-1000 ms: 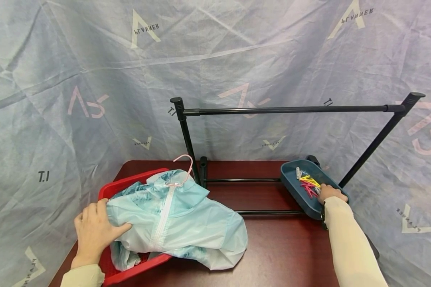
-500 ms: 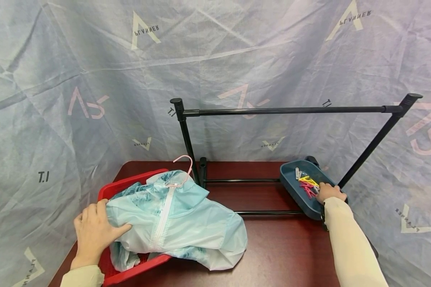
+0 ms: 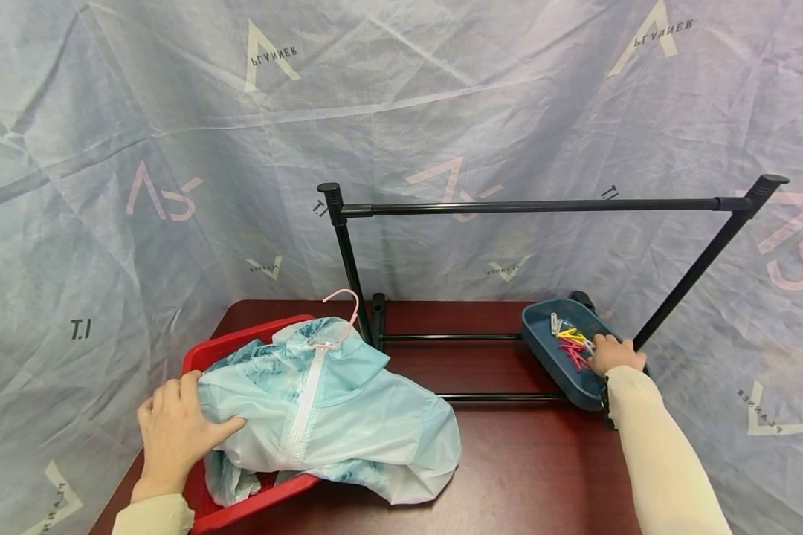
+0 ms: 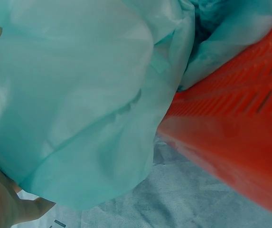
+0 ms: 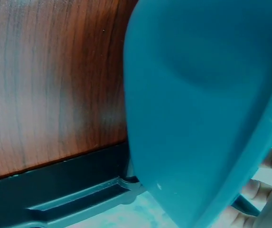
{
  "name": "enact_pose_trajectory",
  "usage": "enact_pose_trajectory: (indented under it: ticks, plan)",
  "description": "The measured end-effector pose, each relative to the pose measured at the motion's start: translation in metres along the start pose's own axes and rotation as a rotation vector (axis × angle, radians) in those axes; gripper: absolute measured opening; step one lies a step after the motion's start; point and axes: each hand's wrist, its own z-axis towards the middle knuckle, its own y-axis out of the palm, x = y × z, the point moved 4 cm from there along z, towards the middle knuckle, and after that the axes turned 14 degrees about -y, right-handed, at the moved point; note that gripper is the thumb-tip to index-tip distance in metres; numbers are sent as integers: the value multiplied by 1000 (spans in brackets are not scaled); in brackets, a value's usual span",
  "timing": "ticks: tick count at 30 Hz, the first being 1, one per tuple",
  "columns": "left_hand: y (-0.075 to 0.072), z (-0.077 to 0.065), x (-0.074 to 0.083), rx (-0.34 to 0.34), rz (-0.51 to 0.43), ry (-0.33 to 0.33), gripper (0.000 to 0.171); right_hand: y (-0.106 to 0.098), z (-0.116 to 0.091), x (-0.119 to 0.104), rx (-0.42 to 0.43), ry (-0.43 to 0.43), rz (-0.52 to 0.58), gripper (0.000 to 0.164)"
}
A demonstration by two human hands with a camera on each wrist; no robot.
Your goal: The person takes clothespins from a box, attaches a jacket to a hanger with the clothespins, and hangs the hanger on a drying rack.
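A light blue-and-white zip jacket [image 3: 348, 409] lies on a pink hanger [image 3: 349, 293] over the red basket [image 3: 254, 513]. My left hand [image 3: 177, 427] rests at the jacket's left edge, its thumb spread away from the fingers. In the left wrist view its fingertips [image 4: 33, 209] touch the fabric from below. My right hand [image 3: 614, 355] reaches over the right rim of a dark blue tray [image 3: 555, 357]. Its fingertips are at a pile of yellow, pink and pale clothespins [image 3: 575, 345]. Whether they pinch one is hidden. In the right wrist view the tray's wall [image 5: 197, 118] covers most of the hand.
A black garment rack [image 3: 529, 207] stands behind, its top bar running across the table [image 3: 508, 475]. The tray sits by the rack's right leg [image 3: 692, 282], the basket left of its left leg. Grey printed cloth [image 3: 442, 111] hangs behind and at both sides.
My right hand shifts very slightly at the tray, its fingers still by the clothespins, and the forearm swings a little to the right. The left hand, jacket and basket keep their places.
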Motion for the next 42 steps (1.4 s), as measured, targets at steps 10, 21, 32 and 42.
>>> enact_pose_trajectory:
  ticks: [10, 21, 32, 42]
  plan:
    - [0, 0, 0, -1, -2, -1, 113, -13, -2, -17, 43, -51, -52, 45]
    - [-1, -1, 1, 20, -3, 18, 112, -20, 1, -24, 109, -98, -79, 47]
    - [0, 0, -1, -12, 3, -4, 113, -32, 4, -36, 126, -148, -68, 46]
    - [0, 0, 0, -20, 1, -5, 114, -36, 9, -47, 145, -208, -92, 45]
